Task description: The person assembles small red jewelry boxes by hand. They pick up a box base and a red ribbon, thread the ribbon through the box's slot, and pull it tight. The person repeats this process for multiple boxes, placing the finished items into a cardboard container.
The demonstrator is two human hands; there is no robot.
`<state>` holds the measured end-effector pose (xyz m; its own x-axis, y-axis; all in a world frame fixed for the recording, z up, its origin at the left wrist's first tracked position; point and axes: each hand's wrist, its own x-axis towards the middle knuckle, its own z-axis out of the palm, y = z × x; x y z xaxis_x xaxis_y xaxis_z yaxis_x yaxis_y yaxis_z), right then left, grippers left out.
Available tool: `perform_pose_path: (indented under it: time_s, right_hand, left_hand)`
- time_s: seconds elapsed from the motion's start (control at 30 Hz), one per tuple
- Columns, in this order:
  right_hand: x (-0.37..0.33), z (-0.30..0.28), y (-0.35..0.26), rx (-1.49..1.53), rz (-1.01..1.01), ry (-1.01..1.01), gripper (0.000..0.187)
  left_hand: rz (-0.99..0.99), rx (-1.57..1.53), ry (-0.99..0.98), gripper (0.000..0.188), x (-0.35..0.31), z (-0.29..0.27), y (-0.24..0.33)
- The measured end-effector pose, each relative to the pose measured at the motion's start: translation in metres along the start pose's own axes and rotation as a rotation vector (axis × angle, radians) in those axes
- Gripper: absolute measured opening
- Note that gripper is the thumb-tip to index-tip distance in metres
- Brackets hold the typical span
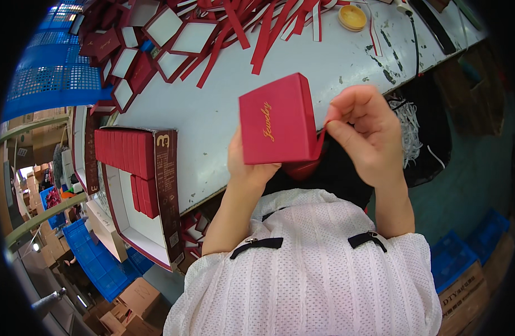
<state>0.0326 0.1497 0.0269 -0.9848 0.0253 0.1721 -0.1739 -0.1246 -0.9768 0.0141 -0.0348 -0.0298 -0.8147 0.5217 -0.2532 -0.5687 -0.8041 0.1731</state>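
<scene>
A square red gift box [271, 120] with gold lettering on its face is held up over the near edge of the table. My left hand [245, 159] grips it from the left and below, its fingers partly hidden behind the box. At the box's right side, my right hand [369, 131] pinches a narrow red ribbon [320, 144] between thumb and forefinger. The ribbon runs down along the box's lower right edge, and where its other end lies is hidden.
Red and white ribbons [263, 36] lie across the far side of the white table [204, 148]. Box halves [134, 64] are heaped beside a blue crate [53, 81]. Left stands a carton [169, 201] with rows of red boxes [126, 150]. A yellow round dish [352, 18] sits far right.
</scene>
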Motion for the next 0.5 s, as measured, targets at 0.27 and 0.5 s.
perform_pose_path:
  time_s: [0.27, 0.5]
  right_hand:
    - [-0.004, 0.009, -0.005, -0.458, -0.052, -0.036, 0.035]
    - [-0.003, 0.008, 0.02, 0.21, 0.355, -0.031, 0.035]
  left_hand:
    - [-0.049, -0.058, -0.063, 0.042, 0.004, -0.007, -0.013]
    - [0.062, -0.042, -0.09, 0.044, 0.002, -0.013, -0.014]
